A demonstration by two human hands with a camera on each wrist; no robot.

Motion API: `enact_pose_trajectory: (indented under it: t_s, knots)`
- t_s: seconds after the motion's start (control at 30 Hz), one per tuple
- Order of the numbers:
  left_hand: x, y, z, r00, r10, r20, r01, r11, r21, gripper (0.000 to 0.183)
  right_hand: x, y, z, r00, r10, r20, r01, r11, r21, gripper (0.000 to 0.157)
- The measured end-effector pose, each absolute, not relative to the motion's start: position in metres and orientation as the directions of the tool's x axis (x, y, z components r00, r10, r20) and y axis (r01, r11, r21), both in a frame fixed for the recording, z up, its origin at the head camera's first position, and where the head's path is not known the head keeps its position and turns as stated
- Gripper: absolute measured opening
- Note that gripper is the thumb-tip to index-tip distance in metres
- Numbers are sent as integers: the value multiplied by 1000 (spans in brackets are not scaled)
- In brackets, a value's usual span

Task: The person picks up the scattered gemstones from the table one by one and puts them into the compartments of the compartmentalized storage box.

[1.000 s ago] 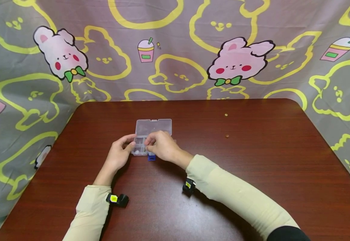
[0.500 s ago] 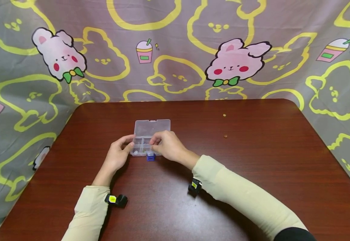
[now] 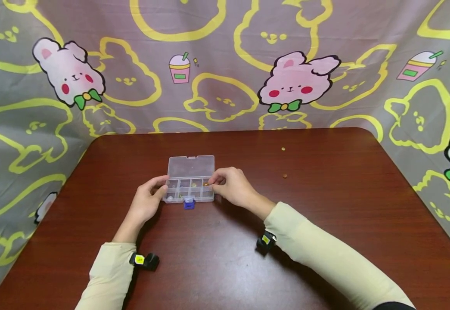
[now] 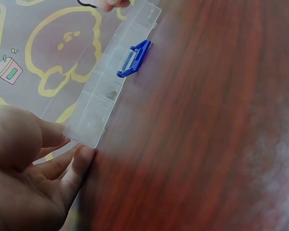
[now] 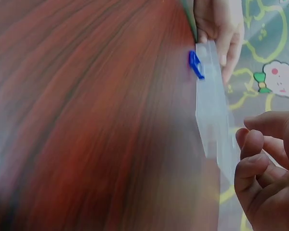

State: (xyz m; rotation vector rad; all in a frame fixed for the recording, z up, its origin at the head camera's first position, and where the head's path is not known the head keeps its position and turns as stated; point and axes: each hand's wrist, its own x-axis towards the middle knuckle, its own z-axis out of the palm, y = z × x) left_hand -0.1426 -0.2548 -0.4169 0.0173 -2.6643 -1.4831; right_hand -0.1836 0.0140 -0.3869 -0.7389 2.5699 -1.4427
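A clear plastic compartment box (image 3: 205,199) stands on the table with its lid (image 3: 191,167) raised at the back. Its blue latch (image 3: 189,204) hangs over the front edge. My left hand (image 3: 147,200) grips the box's left end between thumb and fingers, seen closely in the left wrist view. Over the back right compartment, my right hand (image 3: 234,187) has thumb and index tips nearly together, with a tiny orange-gold piece (image 3: 206,184) at them. The right wrist view hides that piece. Several small bits lie in other compartments, including a dark one (image 4: 111,95).
Two tiny round pieces lie on the brown table (image 3: 325,206) right of the box: a yellowish one (image 3: 283,149) farther back and a brownish one (image 3: 284,176) nearer. A patterned cloth (image 3: 225,56) hangs behind the table.
My right hand has moved right across the box, from its middle to the right compartments, uncovering the middle ones. My left hand has kept its hold on the left end.
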Motion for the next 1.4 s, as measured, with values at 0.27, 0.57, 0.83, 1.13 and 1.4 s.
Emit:
enact_pose_trajectory:
  t_s: [0.27, 0.57, 0.83, 1.13, 1.4]
  knots:
    - [-139, -257, -413, -996, -70, 62, 16, 528, 849, 34, -185, 48, -392, -909, -406, 98, -283, 426, -859, 4]
    - [-139, -257, -418, -996, -75, 58, 9, 532, 846, 34, -186, 100, -397, -934, -354, 53, -228, 474, -850, 9]
    - [-136, -255, -415, -996, -74, 53, 6, 529, 848, 34, -189, 152, -402, -956, -292, 26, -181, 515, -838, 11]
    - [-137, -254, -416, -996, -73, 50, 1, 555, 832, 34, -194, 193, -405, -973, -225, -48, -84, 541, -837, 18]
    - [-141, -251, -416, -997, -68, 47, 1, 553, 833, 34, -201, 212, -409, -982, -180, -59, -49, 543, -838, 22]
